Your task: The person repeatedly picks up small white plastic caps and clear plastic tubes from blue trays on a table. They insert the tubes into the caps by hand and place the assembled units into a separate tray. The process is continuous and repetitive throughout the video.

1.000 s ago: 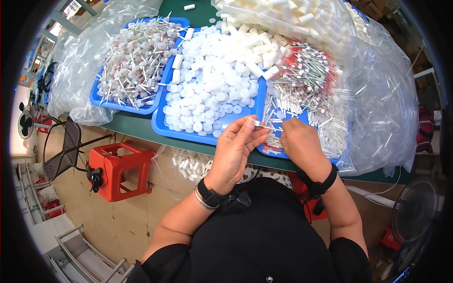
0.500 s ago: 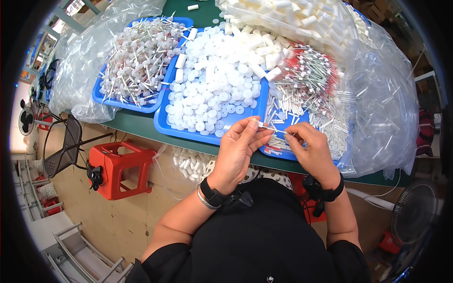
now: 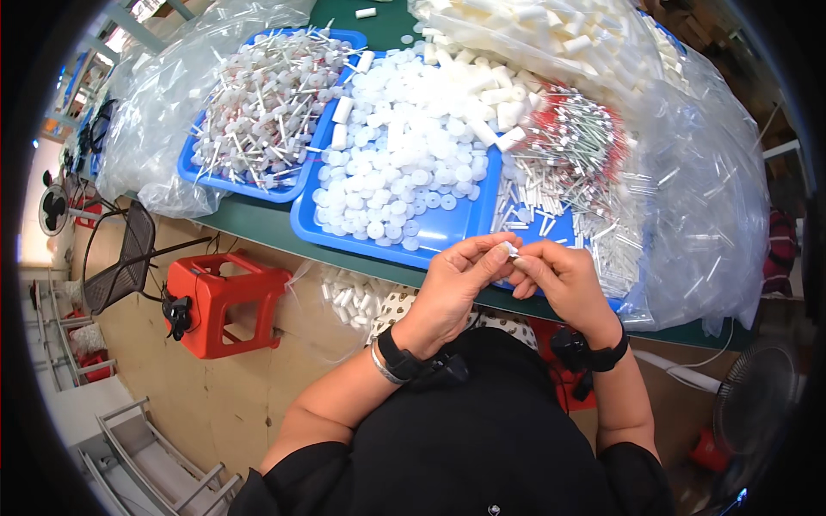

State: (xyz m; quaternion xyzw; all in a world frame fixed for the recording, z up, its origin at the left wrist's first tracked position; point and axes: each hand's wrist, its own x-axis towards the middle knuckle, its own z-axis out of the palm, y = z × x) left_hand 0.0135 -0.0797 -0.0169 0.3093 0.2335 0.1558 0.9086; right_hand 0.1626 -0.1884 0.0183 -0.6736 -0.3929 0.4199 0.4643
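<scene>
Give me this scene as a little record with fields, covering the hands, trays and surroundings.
Left hand: grip closed on a small, slim white piece
Right hand: grip pinched at the same piece
Left blue plastic tray: heaped thin white sticks with pale discs
Middle blue plastic tray: translucent white round discs; short white cylinders toward the far end
Right blue plastic tray: slim white rods
Work surface: green table
Floor, left: red plastic stool

black short-sleeved top (image 3: pixel 508 430), with bands on both wrists.
left wrist (image 3: pixel 415 340): black strap (image 3: pixel 392 351) carrying a dark device (image 3: pixel 446 367), beside a silver bracelet (image 3: pixel 384 365); right wrist (image 3: pixel 601 325): black band (image 3: pixel 611 354) with similar unit (image 3: pixel 568 344).
</scene>
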